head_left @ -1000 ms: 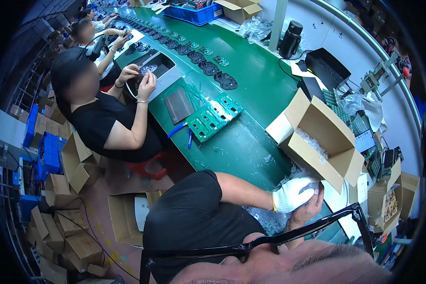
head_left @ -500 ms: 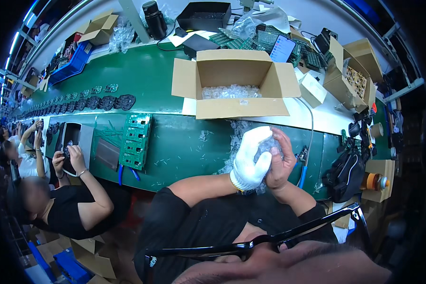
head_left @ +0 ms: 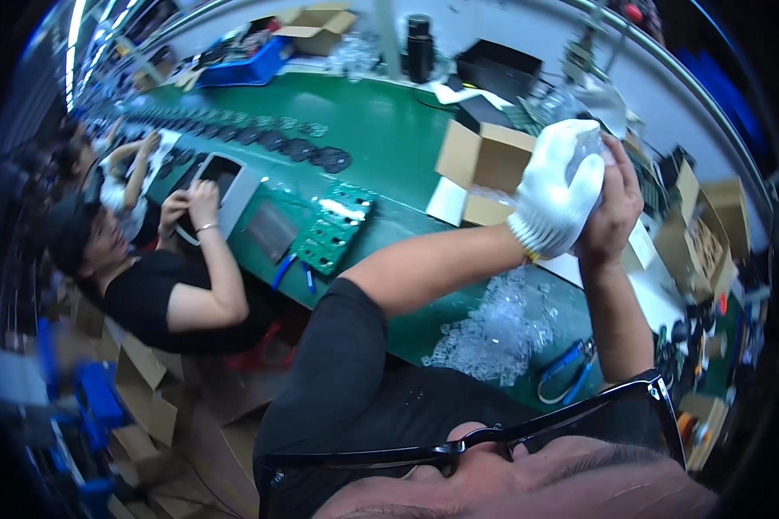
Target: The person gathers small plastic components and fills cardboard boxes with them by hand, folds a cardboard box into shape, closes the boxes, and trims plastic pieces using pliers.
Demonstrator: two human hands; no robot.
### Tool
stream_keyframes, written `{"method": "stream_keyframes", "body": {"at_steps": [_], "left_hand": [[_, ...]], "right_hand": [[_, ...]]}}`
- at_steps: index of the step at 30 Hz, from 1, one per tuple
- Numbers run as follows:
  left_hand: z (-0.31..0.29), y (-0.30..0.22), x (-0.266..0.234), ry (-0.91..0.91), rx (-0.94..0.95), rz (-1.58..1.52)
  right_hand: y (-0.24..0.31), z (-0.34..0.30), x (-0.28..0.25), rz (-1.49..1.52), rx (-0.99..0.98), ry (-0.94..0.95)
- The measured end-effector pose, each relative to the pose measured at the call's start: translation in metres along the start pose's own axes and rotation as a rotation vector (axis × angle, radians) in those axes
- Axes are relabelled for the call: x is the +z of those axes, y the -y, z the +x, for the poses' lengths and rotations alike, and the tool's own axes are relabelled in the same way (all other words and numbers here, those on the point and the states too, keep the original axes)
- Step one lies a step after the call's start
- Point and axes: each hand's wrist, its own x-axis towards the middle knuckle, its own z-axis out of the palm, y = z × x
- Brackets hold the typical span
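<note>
My left hand, in a white knitted glove, and my bare right hand are raised together in front of the open cardboard box. Cupped between them is a clump of small clear plastic pieces, mostly hidden by the fingers. Both hands are closed around it. Below my forearms, a loose pile of clear plastic pieces lies on the green table. My hands and the glove cover the right part of the box.
Blue-handled pliers lie right of the pile. Green circuit boards and another blue-handled tool are to the left. A co-worker sits at left, hands on a dark part. A second cardboard box stands at right.
My hands have lifted away from the table with the clear pieces and reached forward to the box. The view has turned, and the pile beneath now shows.
</note>
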Motion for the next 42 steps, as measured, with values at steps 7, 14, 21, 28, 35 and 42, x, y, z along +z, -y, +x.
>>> {"method": "stream_keyframes", "body": {"at_steps": [7,14,21,28,35,42], "left_hand": [[0.030,0.094,-0.022,0.108,-0.239,0.425],[0.039,0.103,-0.053,0.588,-0.327,0.748],[0.064,0.093,-0.073,0.921,-0.103,0.878],[0.087,0.039,-0.113,0.650,0.926,1.028],[0.026,-0.022,-0.093,0.551,0.124,0.629],[-0.067,-0.047,-0.114,0.845,0.463,0.532]], "right_hand": [[-0.123,0.033,0.029,0.034,0.309,-0.142],[-0.171,0.022,0.015,0.031,0.662,0.098],[-0.156,0.016,-0.008,-0.207,0.738,0.431],[-0.142,0.034,-0.009,-0.253,0.533,0.641],[-0.093,0.030,-0.021,-0.346,0.298,0.333],[-0.039,-0.022,-0.077,-0.076,0.065,0.145]]}}
